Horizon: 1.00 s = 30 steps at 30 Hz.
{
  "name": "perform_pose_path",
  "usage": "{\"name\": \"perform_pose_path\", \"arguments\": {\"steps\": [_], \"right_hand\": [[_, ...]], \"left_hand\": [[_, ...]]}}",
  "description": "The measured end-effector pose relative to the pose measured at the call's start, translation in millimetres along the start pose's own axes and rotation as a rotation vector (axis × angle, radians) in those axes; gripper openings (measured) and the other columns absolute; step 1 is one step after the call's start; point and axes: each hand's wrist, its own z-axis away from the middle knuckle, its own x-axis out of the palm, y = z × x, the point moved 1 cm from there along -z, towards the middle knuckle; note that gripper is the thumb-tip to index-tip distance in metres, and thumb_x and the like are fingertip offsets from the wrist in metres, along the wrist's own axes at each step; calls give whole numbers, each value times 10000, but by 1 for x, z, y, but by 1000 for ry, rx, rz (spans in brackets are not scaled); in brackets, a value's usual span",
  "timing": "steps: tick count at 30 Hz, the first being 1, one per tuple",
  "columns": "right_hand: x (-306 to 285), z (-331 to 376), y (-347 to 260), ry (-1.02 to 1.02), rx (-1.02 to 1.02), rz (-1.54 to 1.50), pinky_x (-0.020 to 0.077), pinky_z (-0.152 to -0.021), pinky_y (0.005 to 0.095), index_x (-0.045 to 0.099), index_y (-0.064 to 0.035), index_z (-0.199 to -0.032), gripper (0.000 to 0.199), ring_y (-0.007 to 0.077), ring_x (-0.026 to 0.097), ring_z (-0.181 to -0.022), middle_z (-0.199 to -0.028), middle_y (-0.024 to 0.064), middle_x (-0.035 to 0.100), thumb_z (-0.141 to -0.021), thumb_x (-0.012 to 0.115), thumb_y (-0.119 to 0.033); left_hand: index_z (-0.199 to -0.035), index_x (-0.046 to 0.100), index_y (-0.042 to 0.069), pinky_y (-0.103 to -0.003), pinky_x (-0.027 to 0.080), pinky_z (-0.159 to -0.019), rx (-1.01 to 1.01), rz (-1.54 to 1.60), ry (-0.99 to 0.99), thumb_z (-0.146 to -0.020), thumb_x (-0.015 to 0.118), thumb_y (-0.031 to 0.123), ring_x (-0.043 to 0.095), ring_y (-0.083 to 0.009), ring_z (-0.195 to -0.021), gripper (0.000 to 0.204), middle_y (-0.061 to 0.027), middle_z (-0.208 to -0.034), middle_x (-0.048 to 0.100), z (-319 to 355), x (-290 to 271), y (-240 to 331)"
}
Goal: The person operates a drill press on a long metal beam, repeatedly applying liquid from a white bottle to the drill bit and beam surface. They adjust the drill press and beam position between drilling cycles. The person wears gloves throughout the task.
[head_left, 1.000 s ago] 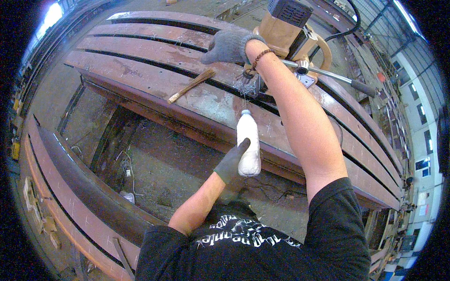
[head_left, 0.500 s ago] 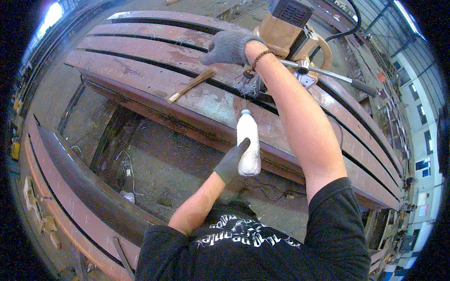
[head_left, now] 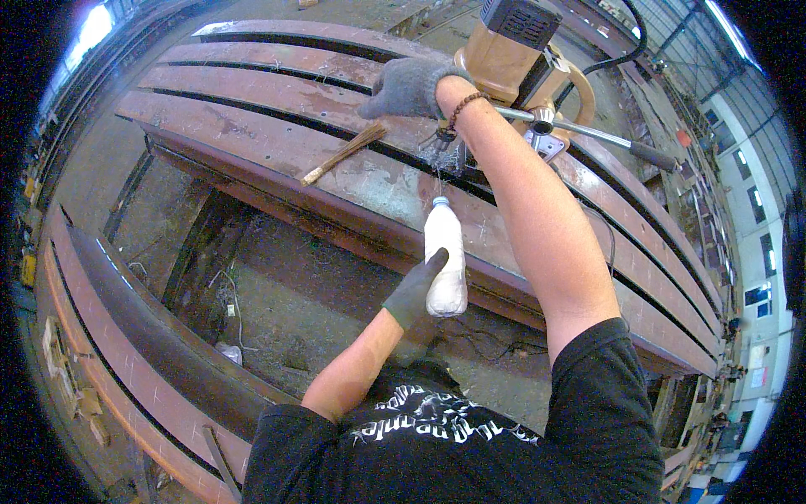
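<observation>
My left hand [head_left: 420, 284], in a dark glove, is wrapped around a plastic bottle [head_left: 443, 244] of whitish liquid. The bottle's light-blue cap points at the cutting area of a beige magnetic drill [head_left: 495, 59]; a thin stream seems to run from it. Metal shavings [head_left: 445, 158] lie tangled there. In a grey knitted glove, my right hand [head_left: 407, 87] is closed at the left end of the drill's feed lever [head_left: 509, 112]; the grip itself is hidden inside the glove. The lever's opposite arm ends in a black grip [head_left: 653, 156].
The drill stands on a long, slotted reddish-brown steel beam [head_left: 243, 126]. A straw brush [head_left: 344, 154] lies on it, left of the bottle. A black cable [head_left: 630, 42] loops behind the drill. Another steel beam [head_left: 159, 386] lies at lower left, with a cord [head_left: 235, 311] on the floor nearby.
Almost nothing differs. The drill's lever and my right hand have shifted very slightly at most; the bottle stays in place in my left hand.
</observation>
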Motion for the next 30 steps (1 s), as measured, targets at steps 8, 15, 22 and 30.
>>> {"name": "perform_pose_path", "arguments": {"steps": [8, 15, 22, 30], "right_hand": [[-2, 1, -4, -22, 6, -2, 546, -920, 455, 793, -127, -1133, 624, 333, 715, -1041, -1143, 118, 765, -847, 619, -653], [5, -4, 1, -16, -43, -35, 542, -925, 459, 792, -64, -1092, 644, 366, 714, -1016, -1105, 176, 762, -859, 608, -636], [13, -10, 4, 28, -89, -36, 541, -942, 447, 782, -16, -1050, 641, 386, 713, -1033, -1113, 233, 741, -845, 616, -600], [13, -9, 4, 17, -53, -113, 556, -920, 456, 777, 4, -1061, 623, 370, 720, -1044, -1123, 228, 744, -795, 649, -544]], "left_hand": [[-1285, 587, 23, -320, 551, -772, 7, -78, 4, -987, 627, 582, 643, -157, -862, 635, -50, -1037, 665, -8, -12, -6], [-1295, 584, 10, -328, 561, -778, -16, -9, 21, -994, 641, 543, 658, -170, -874, 615, -58, -1051, 675, 1, 0, 0], [-1331, 580, -3, -371, 575, -857, -14, 31, -20, -1009, 615, 534, 690, -241, -922, 627, -120, -1112, 704, -2, -7, -4], [-1390, 523, 20, -386, 567, -902, -31, -6, -15, -993, 641, 536, 671, -230, -1025, 662, -92, -1180, 666, -13, -24, -9]]}}
